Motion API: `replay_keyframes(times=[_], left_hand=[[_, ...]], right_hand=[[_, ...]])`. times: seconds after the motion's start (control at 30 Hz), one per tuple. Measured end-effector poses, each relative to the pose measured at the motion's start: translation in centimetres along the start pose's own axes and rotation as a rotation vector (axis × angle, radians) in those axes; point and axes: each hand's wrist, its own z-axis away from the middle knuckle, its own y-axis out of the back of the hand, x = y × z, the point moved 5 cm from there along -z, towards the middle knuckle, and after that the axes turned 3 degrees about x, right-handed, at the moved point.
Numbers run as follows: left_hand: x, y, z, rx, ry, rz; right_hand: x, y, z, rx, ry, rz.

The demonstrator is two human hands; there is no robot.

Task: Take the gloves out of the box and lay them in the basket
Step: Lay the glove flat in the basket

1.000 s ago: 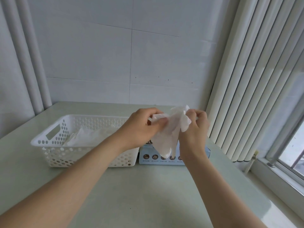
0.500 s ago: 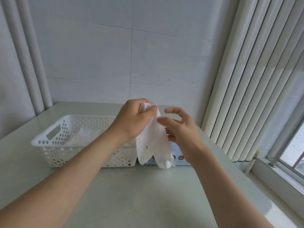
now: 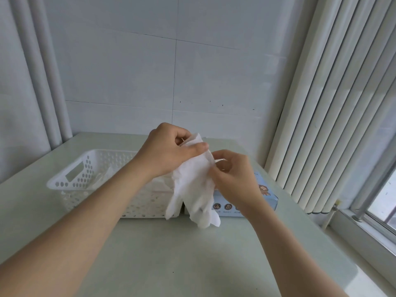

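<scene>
Pale green table [image 3: 192, 258] by blinds [image 3: 321, 103]; hands [image 3: 167, 153] [image 3: 235, 181] in a pinch on glove [image 3: 195, 189].

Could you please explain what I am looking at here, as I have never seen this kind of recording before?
There is no machine: the picture comes from a camera worn on a person's head, looking down at their two bare hands. On the pale table stand a white perforated basket, some loose gloves already inside, and a blue box just right of it. The left hand grips a white glove near its top, so it hangs in front of both; the right hand pinches its edge.
</scene>
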Motion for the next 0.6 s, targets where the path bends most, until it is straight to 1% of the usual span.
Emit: replay_keyframes(times=[0.1, 0.2, 0.37, 0.5, 0.6], left_hand=[[-0.3, 0.4, 0.0, -0.038, 0.006, 0.039], [-0.7, 0.5, -0.3, -0.028, 0.004, 0.050], [-1.1, 0.1, -0.5, 0.041, 0.031, 0.058], [-1.3, 0.5, -0.9, 0.140, 0.090, 0.051], [-1.4, 1.0, -1.0, 0.170, 0.121, 0.069]], right_hand=[[-0.1, 0.4, 0.1, 0.031, -0.064, -0.002], [-0.2, 0.4, 0.0, -0.008, -0.122, -0.064], [-0.2, 0.2, 0.3, -0.120, -0.141, -0.015], [0.0, 0.5, 0.3, -0.107, -0.172, -0.036], [0.9, 0.7, -0.1, -0.082, -0.273, -0.140]])
